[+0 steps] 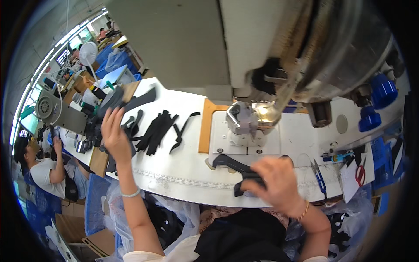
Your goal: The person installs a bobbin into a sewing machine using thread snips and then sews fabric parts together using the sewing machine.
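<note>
My left hand (115,136) is raised at the left end of the table, over dark cloth pieces. Its fingers are stretched out. Just beyond its fingertips shows a smeared black cloth piece (142,98); whether the two touch is unclear. My right hand (277,183) is blurred, its thumb apart from the fingers, over a curved, forked black piece (233,165) at the table's near side. The hand covers part of that piece, so its grip is hidden. Directly beyond stands the sewing machine's lit needle area (257,118).
A pile of black strips (158,131) lies left of the machine. Blue-handled snips (321,179) and red-handled scissors (360,174) lie at the right. The machine head (183,39) overhangs the table. A co-worker (48,170) sits at the left, near a white fan (88,53).
</note>
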Demonstrator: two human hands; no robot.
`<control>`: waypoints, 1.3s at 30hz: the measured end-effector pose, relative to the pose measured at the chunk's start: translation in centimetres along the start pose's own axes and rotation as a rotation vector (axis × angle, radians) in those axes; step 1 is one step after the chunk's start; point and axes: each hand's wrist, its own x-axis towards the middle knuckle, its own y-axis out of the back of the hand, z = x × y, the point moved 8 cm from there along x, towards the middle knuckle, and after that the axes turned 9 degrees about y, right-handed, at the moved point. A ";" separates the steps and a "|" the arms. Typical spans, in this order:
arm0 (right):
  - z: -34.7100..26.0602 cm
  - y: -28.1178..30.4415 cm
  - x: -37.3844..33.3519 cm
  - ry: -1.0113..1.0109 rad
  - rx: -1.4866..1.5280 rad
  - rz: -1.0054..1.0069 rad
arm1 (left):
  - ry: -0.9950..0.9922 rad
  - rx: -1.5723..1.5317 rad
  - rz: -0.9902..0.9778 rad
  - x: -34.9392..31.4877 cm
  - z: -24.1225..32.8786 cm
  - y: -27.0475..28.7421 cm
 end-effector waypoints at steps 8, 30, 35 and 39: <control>-1.9 -5.8 -6.4 0.016 -0.232 -0.403 | 0.221 0.241 -0.403 -7.4 -15.3 -2.0; -0.3 5.3 4.1 0.373 -0.309 0.264 | -0.097 -0.238 -0.604 -7.8 6.1 -12.4; 0.6 3.6 5.7 0.296 -0.267 0.327 | -0.200 -0.290 -0.530 -9.6 7.7 -14.5; 0.9 2.9 4.9 0.265 -0.240 0.337 | -0.102 -0.358 -0.493 -9.7 6.7 -14.8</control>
